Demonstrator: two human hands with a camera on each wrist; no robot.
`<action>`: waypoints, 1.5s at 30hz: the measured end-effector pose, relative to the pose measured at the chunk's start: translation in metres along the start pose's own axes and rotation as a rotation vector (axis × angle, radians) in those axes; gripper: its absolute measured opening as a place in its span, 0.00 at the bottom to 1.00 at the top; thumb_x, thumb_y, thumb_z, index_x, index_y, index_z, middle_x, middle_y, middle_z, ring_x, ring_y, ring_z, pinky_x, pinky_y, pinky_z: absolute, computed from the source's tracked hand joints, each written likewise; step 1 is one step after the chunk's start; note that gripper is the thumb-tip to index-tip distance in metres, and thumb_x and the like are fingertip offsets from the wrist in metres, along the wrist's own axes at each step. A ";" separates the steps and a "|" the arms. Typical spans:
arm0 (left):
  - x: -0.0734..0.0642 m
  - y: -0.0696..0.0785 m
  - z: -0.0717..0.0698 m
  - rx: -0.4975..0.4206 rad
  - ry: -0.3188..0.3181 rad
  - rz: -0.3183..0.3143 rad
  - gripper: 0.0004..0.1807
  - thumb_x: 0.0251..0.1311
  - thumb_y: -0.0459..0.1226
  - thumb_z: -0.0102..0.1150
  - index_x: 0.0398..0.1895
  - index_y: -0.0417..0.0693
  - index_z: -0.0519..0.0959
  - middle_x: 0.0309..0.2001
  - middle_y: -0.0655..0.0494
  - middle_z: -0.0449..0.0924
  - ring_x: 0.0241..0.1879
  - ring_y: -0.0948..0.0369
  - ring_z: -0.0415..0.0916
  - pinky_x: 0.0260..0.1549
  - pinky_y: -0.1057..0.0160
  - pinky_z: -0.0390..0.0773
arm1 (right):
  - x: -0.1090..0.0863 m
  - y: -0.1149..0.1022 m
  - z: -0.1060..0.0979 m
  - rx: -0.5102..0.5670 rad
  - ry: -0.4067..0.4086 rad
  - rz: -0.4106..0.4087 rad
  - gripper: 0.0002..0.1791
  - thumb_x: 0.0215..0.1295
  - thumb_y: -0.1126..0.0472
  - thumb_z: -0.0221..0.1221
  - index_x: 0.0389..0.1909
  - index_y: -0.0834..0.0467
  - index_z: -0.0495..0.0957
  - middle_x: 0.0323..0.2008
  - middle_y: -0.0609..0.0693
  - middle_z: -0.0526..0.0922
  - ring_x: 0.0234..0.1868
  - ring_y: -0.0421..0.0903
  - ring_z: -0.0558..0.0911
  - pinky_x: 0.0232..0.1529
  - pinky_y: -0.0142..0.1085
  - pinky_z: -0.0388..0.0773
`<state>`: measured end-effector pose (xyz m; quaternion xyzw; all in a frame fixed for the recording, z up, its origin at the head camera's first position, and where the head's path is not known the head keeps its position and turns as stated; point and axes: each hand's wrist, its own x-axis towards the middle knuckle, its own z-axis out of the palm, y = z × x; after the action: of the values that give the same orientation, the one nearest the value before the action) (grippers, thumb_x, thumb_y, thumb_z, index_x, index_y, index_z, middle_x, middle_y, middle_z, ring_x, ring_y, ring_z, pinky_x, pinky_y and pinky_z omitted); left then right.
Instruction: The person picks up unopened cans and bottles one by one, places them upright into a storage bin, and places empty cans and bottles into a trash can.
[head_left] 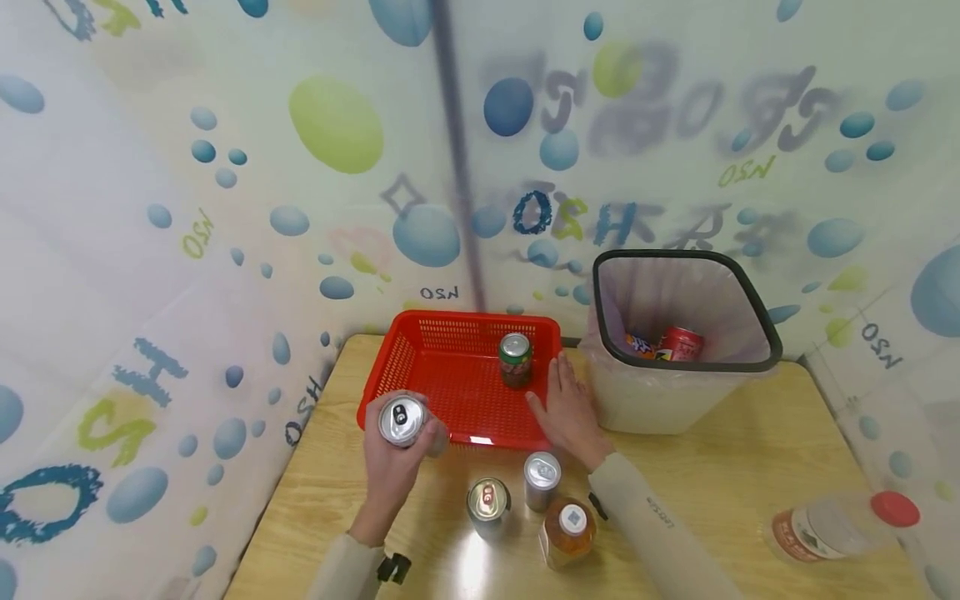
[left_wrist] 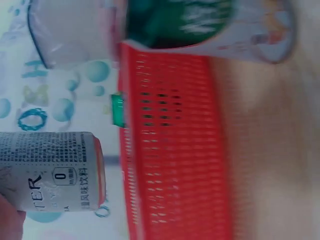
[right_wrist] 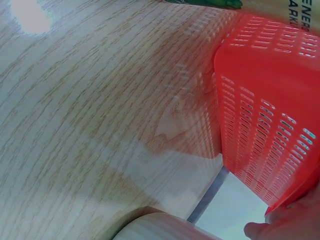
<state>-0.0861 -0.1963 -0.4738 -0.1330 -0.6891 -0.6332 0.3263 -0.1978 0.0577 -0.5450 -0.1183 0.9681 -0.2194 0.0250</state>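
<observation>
My left hand (head_left: 392,471) grips a pale drink can (head_left: 401,421), its silver top facing up, close to the front left corner of a red plastic basket (head_left: 450,379). Black print shows on that can's side in the left wrist view. My right hand (head_left: 573,417) rests at the basket's right rim, its fingers stretched forward. Inside the basket, toward the right, stands a can with a green band (head_left: 516,362). In front of the basket are a silver-topped can (head_left: 542,482), a can with a red tab (head_left: 488,504) and a bottle of amber drink (head_left: 567,537).
Right of the basket stands a bin (head_left: 637,404) with a black rim and a plastic liner; a red can (head_left: 681,344) lies in it. A clear bottle with a red cap (head_left: 832,525) is at the far right of the wooden table (head_left: 720,483). Patterned walls (head_left: 337,250) enclose the back and sides.
</observation>
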 end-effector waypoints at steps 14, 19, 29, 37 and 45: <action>0.059 -0.027 0.023 0.046 -0.299 -0.318 0.29 0.59 0.31 0.73 0.60 0.44 0.69 0.53 0.47 0.80 0.52 0.54 0.78 0.56 0.55 0.77 | 0.000 0.001 0.000 -0.006 0.030 -0.003 0.48 0.75 0.42 0.54 0.80 0.70 0.48 0.82 0.66 0.45 0.81 0.64 0.50 0.75 0.60 0.57; 0.079 -0.046 0.030 0.075 -0.413 -0.391 0.30 0.61 0.35 0.72 0.63 0.46 0.69 0.56 0.46 0.79 0.55 0.51 0.76 0.60 0.44 0.75 | 0.000 0.002 -0.001 -0.004 0.013 0.002 0.48 0.76 0.41 0.52 0.80 0.70 0.46 0.82 0.66 0.44 0.81 0.63 0.49 0.76 0.60 0.55; 0.108 -0.074 0.039 0.244 -0.522 -0.546 0.34 0.59 0.46 0.75 0.67 0.51 0.71 0.58 0.52 0.78 0.57 0.50 0.75 0.61 0.43 0.76 | 0.000 0.002 -0.001 -0.004 -0.013 0.016 0.49 0.76 0.41 0.52 0.81 0.68 0.44 0.82 0.65 0.42 0.82 0.62 0.47 0.77 0.59 0.52; 0.121 -0.090 0.049 0.372 -0.562 -0.561 0.34 0.58 0.46 0.75 0.66 0.48 0.73 0.56 0.51 0.80 0.53 0.51 0.77 0.58 0.47 0.80 | 0.001 -0.001 -0.003 0.005 -0.030 0.038 0.50 0.75 0.41 0.53 0.82 0.67 0.43 0.83 0.63 0.41 0.82 0.61 0.45 0.78 0.58 0.49; 0.128 -0.110 0.054 0.420 -0.579 -0.607 0.34 0.57 0.41 0.77 0.65 0.47 0.73 0.58 0.49 0.79 0.56 0.50 0.76 0.61 0.47 0.76 | 0.001 0.001 0.000 0.001 -0.005 0.017 0.49 0.76 0.41 0.52 0.81 0.68 0.45 0.82 0.64 0.43 0.82 0.62 0.46 0.77 0.59 0.51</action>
<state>-0.2632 -0.1922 -0.4806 -0.0279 -0.8727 -0.4838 -0.0596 -0.1985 0.0582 -0.5455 -0.1107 0.9689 -0.2194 0.0292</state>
